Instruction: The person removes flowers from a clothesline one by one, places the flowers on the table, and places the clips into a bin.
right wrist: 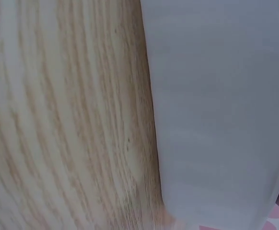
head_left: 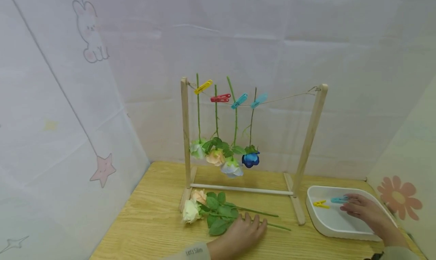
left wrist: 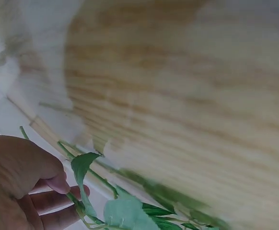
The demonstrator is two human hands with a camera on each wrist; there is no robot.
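My left hand (head_left: 240, 233) pinches the green stem of a flower lying on the table; the left wrist view shows thumb and fingers around the stem (left wrist: 75, 199) beside its leaves (left wrist: 130, 213). Two flowers lie there, a cream rose (head_left: 191, 211) and a peach rose (head_left: 199, 196), heads to the left. Over the white tray (head_left: 344, 228), my right hand (head_left: 366, 210) holds the end of a light blue clothespin (head_left: 338, 200) between its fingertips. A yellow clothespin (head_left: 321, 204) lies beside it. The right wrist view shows mainly the tray's side (right wrist: 216, 120).
Behind the hands stands a wooden rack (head_left: 186, 139) with a sagging string (head_left: 289, 97). Several roses hang head down from it by clothespins, including a blue rose (head_left: 250, 159) under a light blue clip (head_left: 259, 100). A red clip (head_left: 220, 98) holds a peach rose (head_left: 215, 157).
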